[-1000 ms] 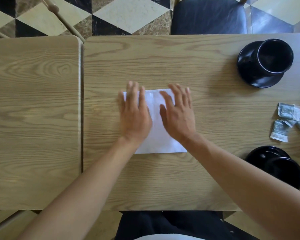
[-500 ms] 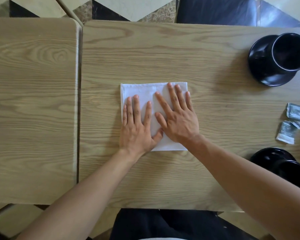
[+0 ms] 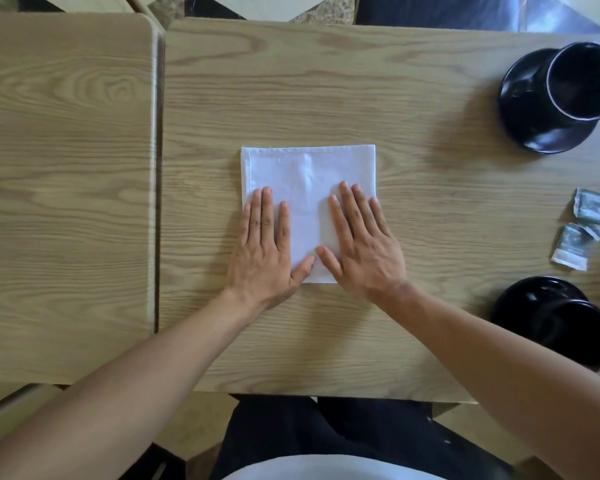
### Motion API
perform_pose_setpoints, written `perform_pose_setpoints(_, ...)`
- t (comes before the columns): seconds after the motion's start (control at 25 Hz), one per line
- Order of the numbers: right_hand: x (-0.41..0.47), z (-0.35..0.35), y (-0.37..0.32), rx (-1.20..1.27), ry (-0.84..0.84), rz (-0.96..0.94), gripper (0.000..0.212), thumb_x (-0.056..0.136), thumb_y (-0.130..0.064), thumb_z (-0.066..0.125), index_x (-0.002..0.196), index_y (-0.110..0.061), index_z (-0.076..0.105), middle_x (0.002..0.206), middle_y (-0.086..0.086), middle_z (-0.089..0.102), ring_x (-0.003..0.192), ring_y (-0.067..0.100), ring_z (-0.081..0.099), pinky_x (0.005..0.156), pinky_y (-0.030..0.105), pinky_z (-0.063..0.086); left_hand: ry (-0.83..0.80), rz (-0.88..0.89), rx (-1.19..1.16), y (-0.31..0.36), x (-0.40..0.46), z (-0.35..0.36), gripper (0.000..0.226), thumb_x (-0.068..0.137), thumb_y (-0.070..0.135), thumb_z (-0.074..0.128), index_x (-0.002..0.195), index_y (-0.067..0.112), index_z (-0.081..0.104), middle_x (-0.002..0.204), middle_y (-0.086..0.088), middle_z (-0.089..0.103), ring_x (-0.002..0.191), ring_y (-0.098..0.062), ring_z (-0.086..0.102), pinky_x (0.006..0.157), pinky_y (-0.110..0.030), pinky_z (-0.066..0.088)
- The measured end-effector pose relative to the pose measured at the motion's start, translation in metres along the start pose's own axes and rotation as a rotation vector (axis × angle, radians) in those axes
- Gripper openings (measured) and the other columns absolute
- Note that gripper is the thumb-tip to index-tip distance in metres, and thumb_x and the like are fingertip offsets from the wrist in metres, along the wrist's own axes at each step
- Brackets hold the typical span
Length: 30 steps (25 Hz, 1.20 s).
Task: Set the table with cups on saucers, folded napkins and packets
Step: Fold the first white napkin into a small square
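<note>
A white folded napkin [image 3: 307, 188] is lying flat near the middle of the wooden table [image 3: 413, 216], and both hands are pressing on its near half. The left hand [image 3: 262, 252] is resting palm-down over the near left corner, fingers straight and together, gripping nothing. The right hand [image 3: 364, 249] is doing the same over the near right corner — fingers straight, slightly spread, thumb tip almost meeting the left thumb. At the far right, 1 black cup [image 3: 581, 81] is sitting on a black saucer [image 3: 523, 98]; nearer, a 2nd cup [image 3: 565, 332] is sitting on its saucer [image 3: 520, 296]. Between them, several small packets [image 3: 586, 226] are lying loose at the table's right edge. A 2nd table [image 3: 66, 202] is standing just beside, on the left.
</note>
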State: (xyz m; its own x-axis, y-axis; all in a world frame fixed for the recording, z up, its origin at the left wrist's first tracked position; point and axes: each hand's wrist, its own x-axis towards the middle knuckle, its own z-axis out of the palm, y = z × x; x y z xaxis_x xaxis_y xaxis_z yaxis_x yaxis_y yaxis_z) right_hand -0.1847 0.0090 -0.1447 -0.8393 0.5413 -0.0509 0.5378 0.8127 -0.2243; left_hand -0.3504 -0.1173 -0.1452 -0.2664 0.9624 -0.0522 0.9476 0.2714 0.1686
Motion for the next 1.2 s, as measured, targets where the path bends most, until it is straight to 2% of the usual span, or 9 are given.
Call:
perform_pose_setpoints(0.16, -0.003, 0.002, 0.003, -0.017, -0.007, -0.018, 0.083, 0.103, -0.057, 0.038, 0.160, -0.001, 0.016, 0.168, 0.023, 0.006, 0.157, 0.034, 0.003, 0.126, 0.052, 0.012, -0.005, -0.004, 0.005, -0.002, -0.004, -0.001, 0.096, 0.097, 0.065, 0.040, 0.153, -0.011, 0.022, 0.157, -0.043, 0.011, 0.150, -0.054, 0.007, 0.119, -0.064, 0.019)
perform_pose_setpoints(0.4, 0.048, -0.017, 0.018, 0.002, 0.059, 0.066, 0.072, 0.105, -0.049, 0.033, 0.159, -0.003, 0.022, 0.166, 0.023, 0.016, 0.155, 0.037, 0.012, 0.126, 0.052, 0.007, 0.003, -0.090, -0.007, 0.017, 0.046, -0.013, 0.078, 0.098, 0.045, 0.039, 0.157, -0.001, 0.019, 0.164, -0.031, 0.011, 0.154, -0.043, 0.007, 0.124, -0.056, 0.010)
perform_pose_setpoints(0.52, 0.066, -0.014, 0.032, -0.025, -0.012, 0.114, 0.079, 0.104, -0.056, 0.030, 0.161, -0.004, 0.013, 0.169, 0.018, 0.008, 0.157, 0.030, 0.005, 0.127, 0.050, 0.006, -0.021, -0.102, 0.033, 0.005, 0.068, -0.010, 0.072, 0.103, 0.051, 0.030, 0.160, 0.010, 0.017, 0.165, -0.028, 0.009, 0.154, -0.042, 0.006, 0.123, -0.056, 0.011)
perform_pose_setpoints(0.76, 0.067, -0.016, 0.034, 0.008, -0.092, 0.124, 0.079, 0.104, -0.060, 0.024, 0.162, -0.008, 0.006, 0.170, 0.012, -0.001, 0.157, 0.025, -0.004, 0.127, 0.048, 0.000, -0.084, -0.066, 0.042, 0.002, 0.068, -0.016, 0.078, 0.101, 0.061, 0.029, 0.161, 0.012, 0.017, 0.163, -0.033, 0.007, 0.152, -0.050, 0.004, 0.122, -0.061, 0.009)
perform_pose_setpoints(0.88, 0.043, -0.027, 0.038, 0.081, -0.012, 0.029, 0.066, 0.106, -0.046, 0.036, 0.158, -0.007, 0.026, 0.169, 0.018, 0.011, 0.157, 0.033, 0.006, 0.126, 0.054, 0.004, -0.018, 0.042, -0.109, -0.014, 0.050, -0.028, 0.076, 0.100, 0.056, 0.041, 0.156, 0.005, 0.031, 0.161, -0.033, 0.017, 0.151, -0.048, 0.012, 0.122, -0.060, 0.013)
perform_pose_setpoints(0.96, 0.006, -0.029, 0.043, 0.155, 0.084, -0.116, 0.051, 0.103, -0.039, 0.050, 0.141, -0.007, 0.052, 0.160, 0.022, 0.032, 0.151, 0.039, 0.025, 0.124, 0.058, 0.013, 0.037, 0.234, -0.130, -0.033, 0.015, -0.033, 0.068, 0.095, 0.053, 0.055, 0.138, 0.000, 0.050, 0.150, -0.033, 0.039, 0.143, -0.049, 0.032, 0.118, -0.059, 0.026)
perform_pose_setpoints(1.04, -0.031, -0.032, 0.046, 0.211, 0.100, -0.253, 0.037, 0.095, -0.035, 0.065, 0.118, -0.006, 0.067, 0.142, 0.022, 0.052, 0.138, 0.042, 0.045, 0.121, 0.057, 0.025, 0.018, 0.414, -0.071, -0.051, -0.024, -0.040, 0.054, 0.091, 0.048, 0.061, 0.116, 0.000, 0.060, 0.131, -0.029, 0.056, 0.126, -0.047, 0.050, 0.107, -0.054, 0.040)
perform_pose_setpoints(1.12, -0.052, -0.035, 0.049, 0.215, 0.046, -0.361, 0.028, 0.092, -0.029, 0.071, 0.105, -0.004, 0.072, 0.132, 0.021, 0.061, 0.130, 0.039, 0.055, 0.117, 0.054, 0.034, 0.001, 0.514, -0.047, -0.067, -0.047, -0.045, 0.035, 0.092, 0.032, 0.062, 0.103, -0.001, 0.065, 0.117, -0.025, 0.062, 0.113, -0.044, 0.059, 0.098, -0.050, 0.046)
perform_pose_setpoints(1.2, -0.058, -0.038, 0.054, 0.222, 0.008, -0.407, 0.023, 0.092, -0.020, 0.070, 0.105, 0.000, 0.072, 0.133, 0.020, 0.062, 0.130, 0.036, 0.057, 0.114, 0.053, 0.038, 0.016, 0.548, -0.035, -0.075, -0.054, -0.049, 0.023, 0.092, 0.018, 0.061, 0.101, -0.002, 0.067, 0.113, -0.023, 0.065, 0.112, -0.042, 0.062, 0.095, -0.048, 0.050)
